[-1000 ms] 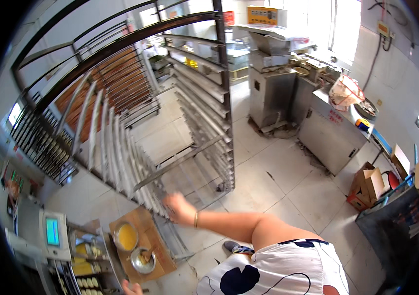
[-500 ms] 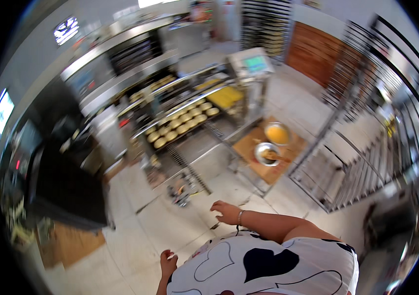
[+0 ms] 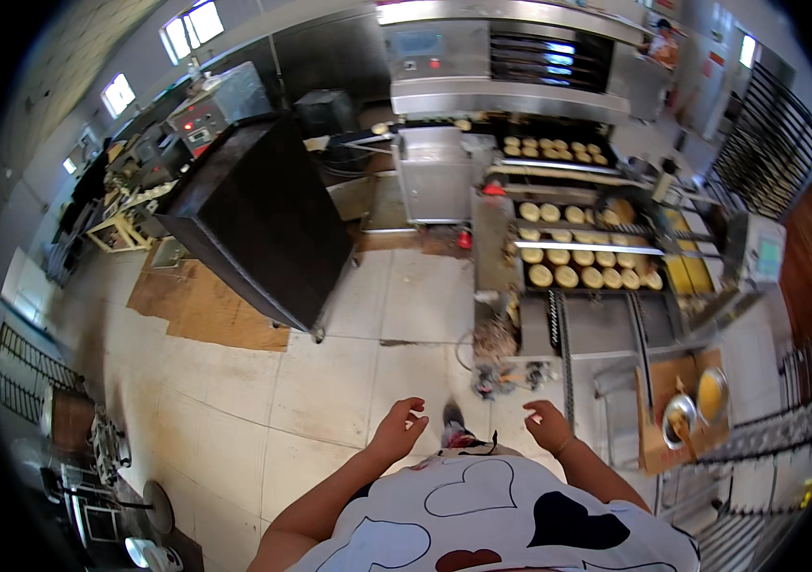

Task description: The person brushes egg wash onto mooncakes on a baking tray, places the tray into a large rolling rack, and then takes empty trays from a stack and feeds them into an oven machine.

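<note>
Our left hand: half-curled, holding nothing
Our right hand: half-curled, holding nothing
Pale rounds: our one o'clock

Two chain rails and pale round buns, right of the frame's centre.
I see the toothed left rail and the right rail running apart, almost upright, toward the lower edge. Above them, the yellowish buns lie flat in rows on a dark tray; six make the front row.
</note>
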### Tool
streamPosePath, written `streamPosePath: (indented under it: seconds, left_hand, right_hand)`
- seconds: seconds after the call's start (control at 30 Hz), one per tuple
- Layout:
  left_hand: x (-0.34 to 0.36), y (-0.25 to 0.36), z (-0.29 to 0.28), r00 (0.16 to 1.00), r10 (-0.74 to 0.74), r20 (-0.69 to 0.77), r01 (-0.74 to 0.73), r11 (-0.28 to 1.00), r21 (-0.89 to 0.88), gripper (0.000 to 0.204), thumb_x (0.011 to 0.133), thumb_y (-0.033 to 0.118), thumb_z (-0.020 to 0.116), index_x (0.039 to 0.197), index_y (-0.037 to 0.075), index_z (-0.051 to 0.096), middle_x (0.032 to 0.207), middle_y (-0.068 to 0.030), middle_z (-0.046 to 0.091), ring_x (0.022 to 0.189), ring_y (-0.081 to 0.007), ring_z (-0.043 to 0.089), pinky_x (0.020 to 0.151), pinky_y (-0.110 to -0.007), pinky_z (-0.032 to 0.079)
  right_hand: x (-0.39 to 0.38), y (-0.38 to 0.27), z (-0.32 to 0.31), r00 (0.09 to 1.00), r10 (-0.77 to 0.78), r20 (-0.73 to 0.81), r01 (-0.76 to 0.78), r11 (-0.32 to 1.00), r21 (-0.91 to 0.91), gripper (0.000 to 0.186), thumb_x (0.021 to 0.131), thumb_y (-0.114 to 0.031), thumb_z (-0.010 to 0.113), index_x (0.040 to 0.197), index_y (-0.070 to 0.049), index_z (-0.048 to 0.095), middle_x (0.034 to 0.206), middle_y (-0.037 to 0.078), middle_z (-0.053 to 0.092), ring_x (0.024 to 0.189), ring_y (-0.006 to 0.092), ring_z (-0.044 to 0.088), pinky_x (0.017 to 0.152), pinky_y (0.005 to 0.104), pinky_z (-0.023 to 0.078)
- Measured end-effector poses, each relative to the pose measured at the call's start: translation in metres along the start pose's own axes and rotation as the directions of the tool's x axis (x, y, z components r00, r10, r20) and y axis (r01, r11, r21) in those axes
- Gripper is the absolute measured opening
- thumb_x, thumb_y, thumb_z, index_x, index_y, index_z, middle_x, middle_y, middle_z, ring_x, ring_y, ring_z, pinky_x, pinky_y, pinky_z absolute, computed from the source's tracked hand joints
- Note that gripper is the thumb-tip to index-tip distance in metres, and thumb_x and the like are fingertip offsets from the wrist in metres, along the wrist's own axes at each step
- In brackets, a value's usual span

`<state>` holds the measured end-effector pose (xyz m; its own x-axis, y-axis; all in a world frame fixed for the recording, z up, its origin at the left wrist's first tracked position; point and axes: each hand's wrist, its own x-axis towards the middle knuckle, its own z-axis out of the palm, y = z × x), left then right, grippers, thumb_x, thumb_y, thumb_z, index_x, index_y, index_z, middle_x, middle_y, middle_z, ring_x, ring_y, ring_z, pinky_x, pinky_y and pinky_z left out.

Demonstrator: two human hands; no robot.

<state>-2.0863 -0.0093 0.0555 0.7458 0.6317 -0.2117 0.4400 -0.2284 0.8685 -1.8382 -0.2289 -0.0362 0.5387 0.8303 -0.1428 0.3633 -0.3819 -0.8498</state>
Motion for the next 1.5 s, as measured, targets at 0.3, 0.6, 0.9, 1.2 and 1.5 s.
streamPosePath:
  seconds: [0.3,0.6,0.9,1.2,1.5]
  left_hand:
    - [0.165,0.028,-0.130,0.949,0.179,-0.260,-0.082,0.935,0.346,0.030,0.083,0.018,0.061,0.108,0.003,0.054,0.105,-0.0139,0.056,0.081,-0.0250,0.061,0.072,-0.036,0.048]
    - [0.240,-0.027,-0.336,0.666,0.093,-0.740,0.256,0.903,0.344,0.029,0.082,0.018,0.062,0.107,0.003,0.059,0.098,-0.0134,0.063,0.083,-0.0248,0.063,0.073,-0.034,0.050]
    - [0.351,-0.037,-0.538,0.341,0.605,-0.719,0.677,0.373,0.634,0.025,0.085,0.017,0.054,0.108,0.008,0.060,0.109,-0.0070,0.059,0.105,-0.0242,0.051,0.091,-0.040,0.036]
    - [0.393,-0.050,-0.586,0.337,0.417,-0.844,0.728,0.453,0.514,0.010,0.080,0.019,0.061,0.087,0.013,0.064,0.096,0.0026,0.061,0.100,-0.0182,0.050,0.092,-0.042,0.026]
    - [0.351,-0.001,-0.569,0.412,0.555,-0.723,0.652,0.374,0.659,0.007,0.076,0.014,0.061,0.082,0.011,0.062,0.089,-0.0014,0.060,0.094,-0.0204,0.052,0.090,-0.038,0.027]
  right_hand:
    - [0.188,-0.100,0.001,0.991,-0.104,0.087,0.083,0.972,0.219,0.022,0.080,-0.011,0.058,0.100,-0.002,0.061,0.093,0.012,0.063,0.081,0.0213,0.062,0.073,0.0301,0.050]
    - [0.344,-0.196,0.027,0.946,-0.315,0.077,0.276,0.905,0.323,0.017,0.081,-0.003,0.057,0.097,-0.002,0.061,0.091,0.009,0.063,0.082,0.0174,0.061,0.075,0.0271,0.048]
    - [0.506,-0.268,0.117,0.941,-0.242,0.234,0.178,0.948,0.265,0.018,0.082,-0.006,0.058,0.100,-0.003,0.060,0.091,0.008,0.064,0.085,0.0161,0.062,0.072,0.0266,0.049]
    - [0.623,-0.324,0.181,0.907,-0.287,0.309,0.195,0.935,0.298,0.020,0.082,-0.005,0.058,0.101,-0.002,0.061,0.091,0.010,0.064,0.084,0.0171,0.062,0.073,0.0266,0.049]
    - [0.734,-0.443,0.231,0.878,-0.190,0.440,-0.237,0.625,0.744,0.021,0.086,-0.014,0.058,0.106,-0.008,0.060,0.092,0.005,0.063,0.092,0.0164,0.060,0.079,0.0313,0.047]
